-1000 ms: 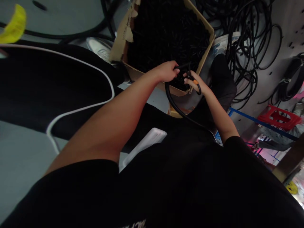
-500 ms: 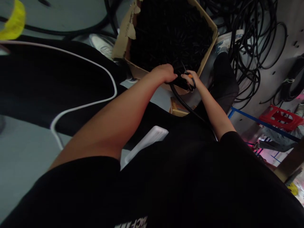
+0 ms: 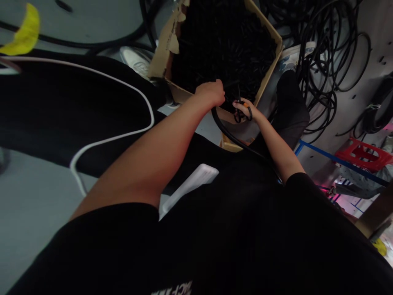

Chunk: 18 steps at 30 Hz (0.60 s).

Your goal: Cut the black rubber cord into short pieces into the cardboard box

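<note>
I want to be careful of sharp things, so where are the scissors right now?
In the head view, the scissors are in the right hand, by the near edge of the cardboard box.

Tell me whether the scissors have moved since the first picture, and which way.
Yes. The scissors have shifted left in the view, farther from the right rim of the cardboard box.

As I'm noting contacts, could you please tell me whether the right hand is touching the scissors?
Touching: the head view shows the right hand gripping the scissors by their handles.
</note>
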Each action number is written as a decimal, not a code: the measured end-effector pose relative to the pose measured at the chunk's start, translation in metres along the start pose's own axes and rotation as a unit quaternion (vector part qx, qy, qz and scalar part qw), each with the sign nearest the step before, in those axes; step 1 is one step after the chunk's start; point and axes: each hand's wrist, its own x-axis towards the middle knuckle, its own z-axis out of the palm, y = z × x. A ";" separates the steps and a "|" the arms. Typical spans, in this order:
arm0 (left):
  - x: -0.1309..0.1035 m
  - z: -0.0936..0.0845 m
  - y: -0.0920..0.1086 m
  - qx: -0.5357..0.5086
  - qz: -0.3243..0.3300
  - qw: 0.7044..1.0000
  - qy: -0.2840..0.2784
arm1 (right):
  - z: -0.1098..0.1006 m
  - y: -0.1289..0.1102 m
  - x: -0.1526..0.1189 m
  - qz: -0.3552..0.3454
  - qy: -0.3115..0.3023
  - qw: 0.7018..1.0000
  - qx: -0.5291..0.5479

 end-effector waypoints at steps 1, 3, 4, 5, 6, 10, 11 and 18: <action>-0.001 -0.001 0.001 -0.001 0.008 1.000 0.001 | -0.007 0.000 -0.003 -0.026 -0.006 1.000 -0.009; -0.005 -0.002 0.003 -0.002 0.024 1.000 -0.003 | -0.020 -0.002 -0.008 -0.082 -0.009 0.995 -0.053; -0.007 -0.003 0.005 0.000 0.035 0.999 -0.009 | -0.027 -0.004 -0.010 -0.106 -0.006 0.991 -0.079; -0.009 -0.003 0.006 0.002 0.048 0.999 -0.017 | -0.032 -0.006 -0.011 -0.125 0.000 0.987 -0.104; -0.011 -0.004 0.007 0.005 0.062 0.998 -0.026 | -0.036 -0.008 -0.012 -0.137 0.007 0.983 -0.123; -0.020 -0.009 0.010 0.006 0.092 0.995 -0.034 | -0.038 -0.020 -0.012 -0.147 0.014 0.978 -0.150; -0.022 -0.010 0.010 0.002 0.089 0.996 -0.025 | -0.036 -0.024 -0.011 -0.144 0.016 0.978 -0.152; -0.027 -0.012 0.012 -0.015 0.019 1.000 -0.011 | -0.016 -0.043 -0.008 -0.093 0.040 0.981 -0.163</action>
